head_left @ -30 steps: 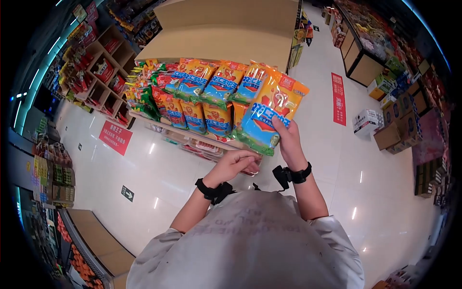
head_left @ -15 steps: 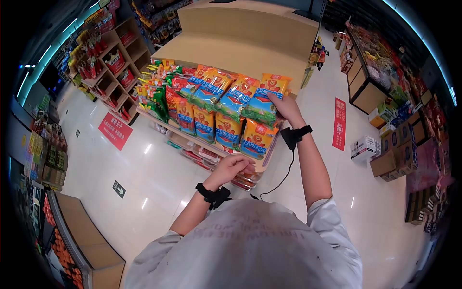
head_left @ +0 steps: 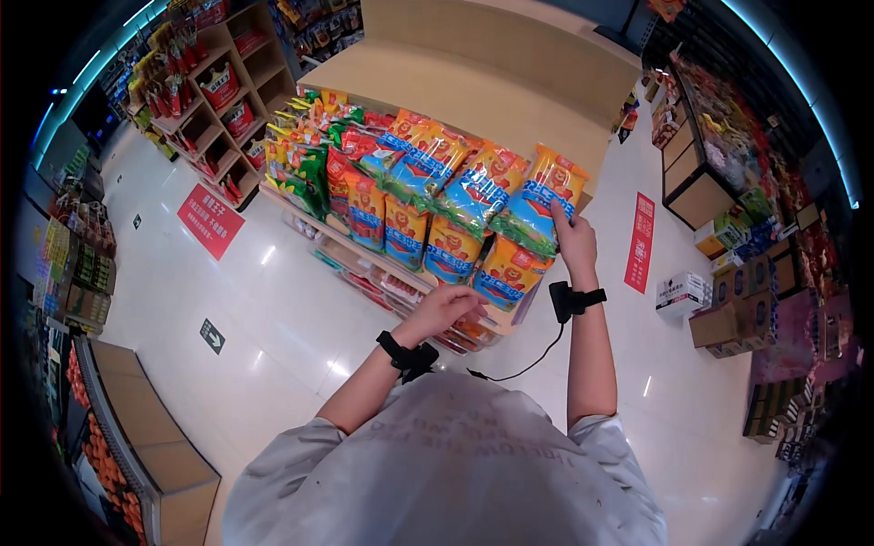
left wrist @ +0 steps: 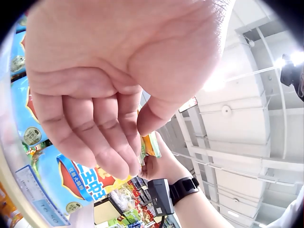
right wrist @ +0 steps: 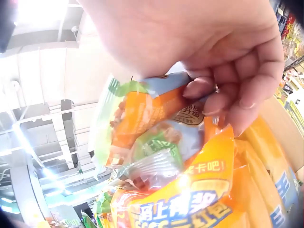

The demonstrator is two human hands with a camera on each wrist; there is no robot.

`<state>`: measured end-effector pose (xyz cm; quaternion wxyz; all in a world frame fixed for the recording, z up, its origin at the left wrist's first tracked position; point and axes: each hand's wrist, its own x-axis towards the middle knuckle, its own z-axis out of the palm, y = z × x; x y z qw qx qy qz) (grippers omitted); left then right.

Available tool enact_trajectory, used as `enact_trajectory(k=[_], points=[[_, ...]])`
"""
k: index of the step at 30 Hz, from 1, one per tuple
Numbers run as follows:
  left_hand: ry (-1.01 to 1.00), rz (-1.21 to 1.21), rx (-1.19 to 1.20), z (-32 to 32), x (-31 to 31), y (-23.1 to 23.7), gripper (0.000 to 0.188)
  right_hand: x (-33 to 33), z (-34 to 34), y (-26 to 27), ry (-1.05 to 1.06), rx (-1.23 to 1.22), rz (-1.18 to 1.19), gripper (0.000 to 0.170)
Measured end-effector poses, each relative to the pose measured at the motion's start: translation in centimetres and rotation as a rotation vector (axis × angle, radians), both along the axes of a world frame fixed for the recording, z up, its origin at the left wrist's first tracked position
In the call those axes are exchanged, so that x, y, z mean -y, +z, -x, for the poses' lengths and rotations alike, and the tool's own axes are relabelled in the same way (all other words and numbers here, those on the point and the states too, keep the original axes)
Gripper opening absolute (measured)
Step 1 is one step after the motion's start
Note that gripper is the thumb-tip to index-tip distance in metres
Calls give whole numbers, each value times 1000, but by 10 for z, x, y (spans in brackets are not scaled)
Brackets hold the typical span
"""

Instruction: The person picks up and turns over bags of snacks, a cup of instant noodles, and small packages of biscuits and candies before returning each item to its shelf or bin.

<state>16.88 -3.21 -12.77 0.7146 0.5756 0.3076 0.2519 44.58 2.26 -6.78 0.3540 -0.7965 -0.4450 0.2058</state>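
Observation:
My right hand (head_left: 578, 247) holds the right edge of an orange and blue snack bag (head_left: 551, 191) with a lion cartoon. The bag leans at the right end of the upper row, over a lower-row bag (head_left: 512, 271). In the right wrist view, curled fingers (right wrist: 228, 97) grip the bag's side close above an orange packet (right wrist: 204, 175). My left hand (head_left: 443, 309) hovers at the display's front edge, fingers loosely bent and nothing in them. Its palm (left wrist: 109, 52) faces the camera in the left wrist view, with blue bags (left wrist: 57, 175) behind.
Red and green packets (head_left: 305, 168) fill the display's left end. A wooden ledge (head_left: 455, 86) rises behind the bags. A price label (left wrist: 40, 197) sits on the shelf edge. Cartons (head_left: 742, 305) stand on the floor at right; a cubby shelf (head_left: 223, 100) is at back left.
The bag in my right hand has gone from being held up before the display to the right end of the upper row. The left hand has barely moved.

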Motion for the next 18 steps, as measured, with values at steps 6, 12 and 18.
enact_trajectory(k=[6,12,18], points=[[-77,11,59,14,-34,2,26,4,7,2,-33,-55,-101,71],[-156,-22,67,60,-88,25,22,17,22,7,-142,-71,-178,58],[-39,-309,-125,112,-149,7,21,63,69,-17,-377,-110,-414,37]])
